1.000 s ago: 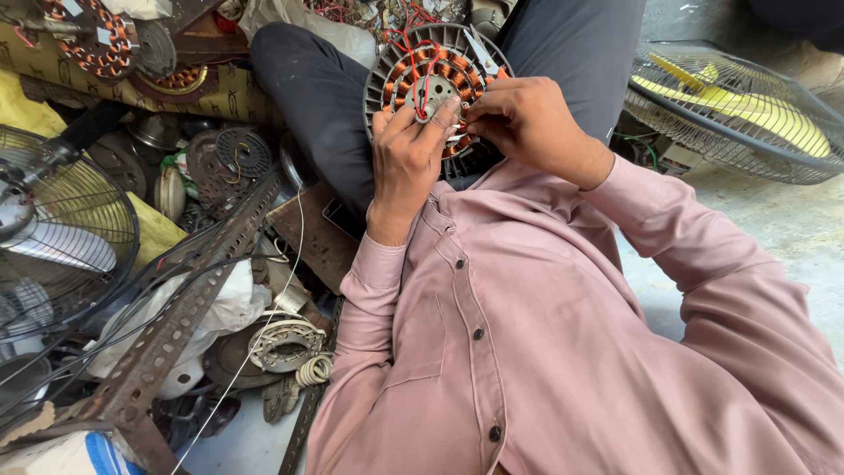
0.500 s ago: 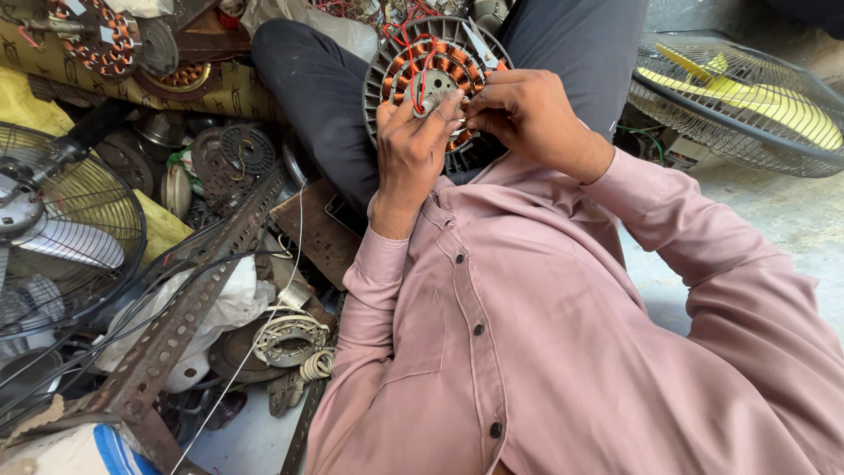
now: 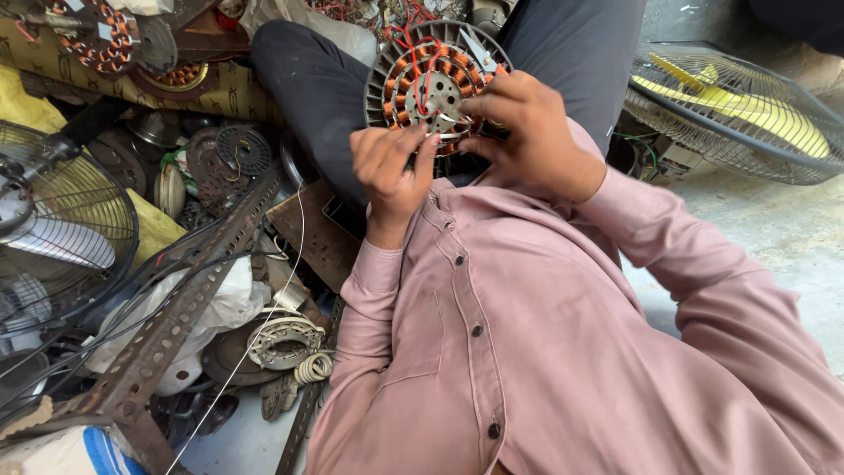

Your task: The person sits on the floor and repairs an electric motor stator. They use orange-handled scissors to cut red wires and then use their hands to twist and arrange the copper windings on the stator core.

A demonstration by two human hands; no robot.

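- Cluttered workshop floor (image 3: 774,237) surrounds the seated person; motor parts, wire coils and fan pieces lie heaped at the left, and a caged fan with yellow blades (image 3: 747,110) rests at the right.
- Round stator (image 3: 431,88), ringed with copper windings and threaded with red wire, rests on the person's lap against the dark trousers, just above the pink shirt.
- Left hand (image 3: 391,167) steadies the stator's lower edge; its fingers (image 3: 374,145) are curled together against the rim.
- Right hand (image 3: 527,132) covers the stator's right side; its fingers (image 3: 483,105) are pinched on something thin near the hub, though what exactly they clamp is hidden.
- Judged from this, the work goes best with the left hand bracing the disc still, the right drawing the strand gently; a sharp tug could nick the winding.
- Containers: none clearly shows; a metal fan guard (image 3: 61,229) at the left encloses pale blades, and a perforated angle bar (image 3: 185,308) lies across the scrap beside it.
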